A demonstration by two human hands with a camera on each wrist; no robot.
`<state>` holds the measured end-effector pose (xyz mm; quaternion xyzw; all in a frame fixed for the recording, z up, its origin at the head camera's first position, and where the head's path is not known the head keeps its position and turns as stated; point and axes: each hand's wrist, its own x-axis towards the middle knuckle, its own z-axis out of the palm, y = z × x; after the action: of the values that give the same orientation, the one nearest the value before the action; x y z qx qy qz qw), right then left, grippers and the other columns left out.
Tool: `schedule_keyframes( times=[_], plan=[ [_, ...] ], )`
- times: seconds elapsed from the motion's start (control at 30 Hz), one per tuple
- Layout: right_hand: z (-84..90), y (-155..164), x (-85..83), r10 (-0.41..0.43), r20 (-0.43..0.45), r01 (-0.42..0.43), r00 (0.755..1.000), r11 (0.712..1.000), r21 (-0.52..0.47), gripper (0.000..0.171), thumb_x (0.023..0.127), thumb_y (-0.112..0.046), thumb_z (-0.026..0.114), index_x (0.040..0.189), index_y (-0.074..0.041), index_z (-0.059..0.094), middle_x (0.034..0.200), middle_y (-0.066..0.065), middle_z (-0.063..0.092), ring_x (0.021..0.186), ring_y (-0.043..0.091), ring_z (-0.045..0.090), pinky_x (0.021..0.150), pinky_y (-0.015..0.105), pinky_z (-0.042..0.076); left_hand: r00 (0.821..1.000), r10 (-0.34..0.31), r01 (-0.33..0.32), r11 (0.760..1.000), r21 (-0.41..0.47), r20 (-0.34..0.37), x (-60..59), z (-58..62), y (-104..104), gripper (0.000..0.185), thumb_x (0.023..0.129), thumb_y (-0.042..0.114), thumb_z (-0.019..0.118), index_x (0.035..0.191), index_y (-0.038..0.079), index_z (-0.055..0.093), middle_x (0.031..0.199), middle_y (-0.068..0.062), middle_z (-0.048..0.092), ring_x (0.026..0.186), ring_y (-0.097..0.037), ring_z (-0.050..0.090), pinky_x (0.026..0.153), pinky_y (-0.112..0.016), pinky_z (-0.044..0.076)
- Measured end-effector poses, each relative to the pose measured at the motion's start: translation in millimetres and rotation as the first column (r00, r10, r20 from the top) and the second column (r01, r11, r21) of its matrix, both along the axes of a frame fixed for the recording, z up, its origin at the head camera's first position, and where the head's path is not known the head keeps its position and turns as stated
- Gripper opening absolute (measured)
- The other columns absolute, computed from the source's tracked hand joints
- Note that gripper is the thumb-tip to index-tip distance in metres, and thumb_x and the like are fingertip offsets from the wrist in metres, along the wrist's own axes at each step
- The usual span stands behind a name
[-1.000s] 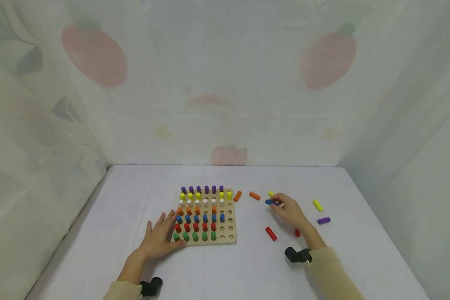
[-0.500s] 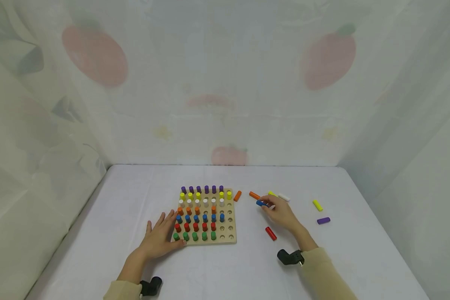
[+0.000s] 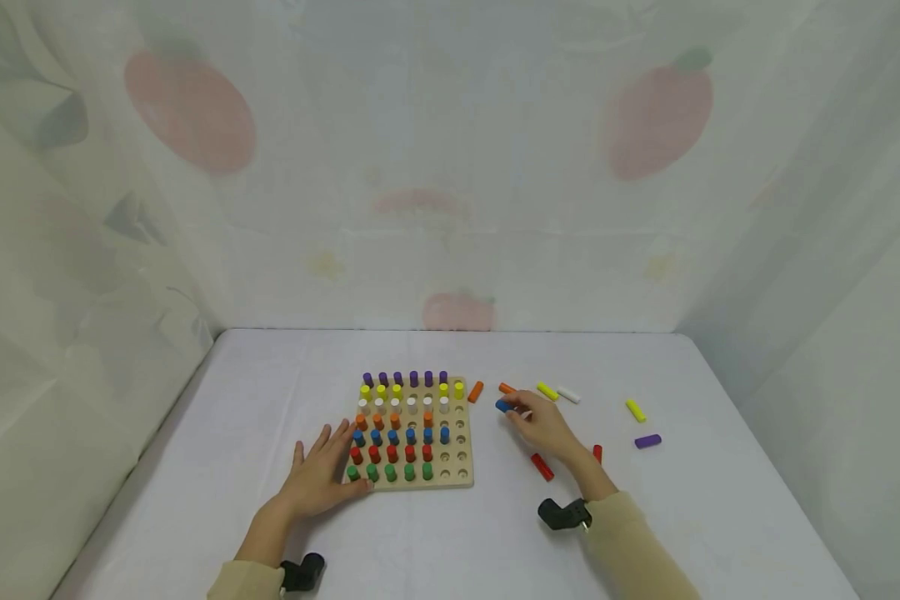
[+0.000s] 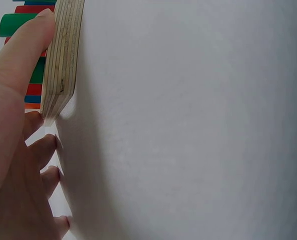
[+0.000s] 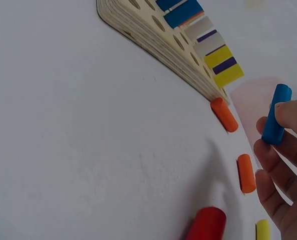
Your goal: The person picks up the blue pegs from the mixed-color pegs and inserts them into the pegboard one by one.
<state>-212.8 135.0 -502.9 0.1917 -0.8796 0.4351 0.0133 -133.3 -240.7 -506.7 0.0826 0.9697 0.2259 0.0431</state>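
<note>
A wooden pegboard (image 3: 450,479) on the white table carries rows of colored pegs, with several bare holes mostly along its right side. My left hand (image 3: 317,477) rests at its near left corner, fingers spread along the left side. In the left wrist view the thumb (image 4: 26,55) lies over the board's edge (image 4: 63,60) beside a green peg (image 4: 16,24). To the right of the board, my right hand (image 3: 543,425) pinches a blue peg (image 5: 277,115) between thumb and fingers, held above the table.
Loose pegs lie right of the board: an orange peg (image 3: 476,392) close to its edge, another orange peg (image 5: 246,173), a yellow peg (image 3: 547,391), a white peg (image 3: 568,396), a red peg (image 3: 542,467), a second red peg (image 3: 597,452) and a purple peg (image 3: 648,442).
My right hand has moved left toward the board with the blue peg. A white peg, near its fingers a second ago, now lies on the table behind it. The left hand stays put.
</note>
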Motion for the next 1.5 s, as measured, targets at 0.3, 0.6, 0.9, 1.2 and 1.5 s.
schedule_keyframes(
  times=[0.3,0.6,0.9,1.2,1.5],
  plan=[
    [0.1,-14.4,3.1,-0.026,0.085,0.030,0.996,0.999,-0.036,0.021,0.087,-0.010,0.063,0.107,-0.016,0.061,0.098,-0.003,0.065,0.088,0.011,0.060,0.077,0.026,0.052,1.000,0.005,-0.005,1.000,0.005,-0.005,0.0,-2.5,-0.3,0.101,0.065,0.064,0.070,0.143,0.011,0.033,0.150,-0.012,0.028,0.137,-0.041,0.017,0.101,-0.071,-0.001],
    [-6.3,-24.0,5.3,-0.006,0.121,0.017,0.993,0.996,-0.091,0.019,0.086,-0.009,0.063,0.104,-0.016,0.059,0.096,-0.007,0.065,0.089,0.008,0.060,0.079,0.023,0.050,1.000,0.004,-0.004,1.000,0.001,-0.002,0.2,-1.5,0.5,0.101,0.065,0.064,0.069,0.144,0.011,0.032,0.150,-0.012,0.027,0.138,-0.041,0.016,0.101,-0.071,-0.001],
    [-8.8,-34.2,8.3,0.007,0.160,0.011,0.987,0.994,-0.113,0.020,0.086,-0.011,0.063,0.104,-0.015,0.055,0.097,-0.004,0.064,0.089,0.010,0.060,0.079,0.023,0.051,1.000,0.008,-0.008,1.000,-0.009,-0.001,0.3,-0.5,1.2,0.102,0.066,0.065,0.068,0.144,0.011,0.032,0.150,-0.012,0.027,0.137,-0.041,0.017,0.101,-0.070,-0.001],
    [-12.5,-42.6,11.0,0.050,0.175,-0.030,0.983,0.993,-0.114,0.020,0.087,-0.012,0.062,0.105,-0.016,0.054,0.096,-0.003,0.061,0.088,0.010,0.060,0.078,0.022,0.051,1.000,0.012,-0.012,1.000,-0.014,-0.009,1.4,-0.1,1.5,0.101,0.066,0.064,0.069,0.144,0.011,0.032,0.150,-0.012,0.028,0.137,-0.041,0.017,0.102,-0.070,0.000],
    [-15.4,-48.4,12.8,0.066,0.157,-0.049,0.985,0.993,-0.109,0.021,0.086,-0.013,0.063,0.104,-0.016,0.053,0.098,-0.003,0.062,0.090,0.010,0.060,0.079,0.022,0.051,1.000,0.011,-0.011,1.000,-0.003,-0.006,1.7,0.6,2.2,0.101,0.066,0.064,0.069,0.144,0.011,0.031,0.150,-0.012,0.028,0.137,-0.042,0.017,0.101,-0.070,-0.001]
  ],
)
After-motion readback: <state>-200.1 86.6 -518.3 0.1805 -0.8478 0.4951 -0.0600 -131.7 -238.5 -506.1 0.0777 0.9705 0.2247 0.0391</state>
